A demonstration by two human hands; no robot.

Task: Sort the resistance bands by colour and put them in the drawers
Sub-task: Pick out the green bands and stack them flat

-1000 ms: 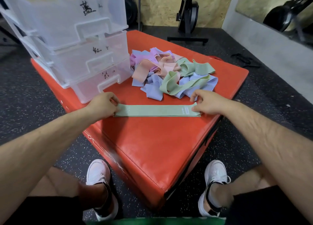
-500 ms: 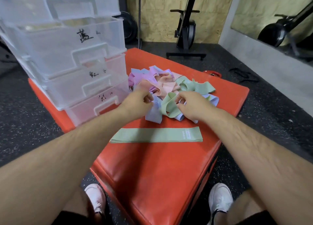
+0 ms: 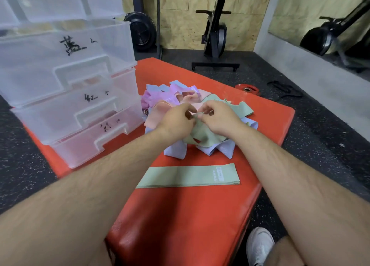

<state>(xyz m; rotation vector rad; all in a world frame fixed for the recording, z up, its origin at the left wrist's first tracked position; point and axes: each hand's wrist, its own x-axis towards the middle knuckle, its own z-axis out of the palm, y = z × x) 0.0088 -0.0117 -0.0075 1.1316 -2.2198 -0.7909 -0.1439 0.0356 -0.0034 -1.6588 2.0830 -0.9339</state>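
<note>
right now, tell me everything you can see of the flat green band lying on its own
The flat green band is a pale green loop, fabric by its look, pressed flat into a long strip. White print sits near its right end. It lies on the red mat, lengthwise left to right, nearer than the pile and apart from it. The left hand and right hand are not on it: they pinch a second green band in the pile.
</note>
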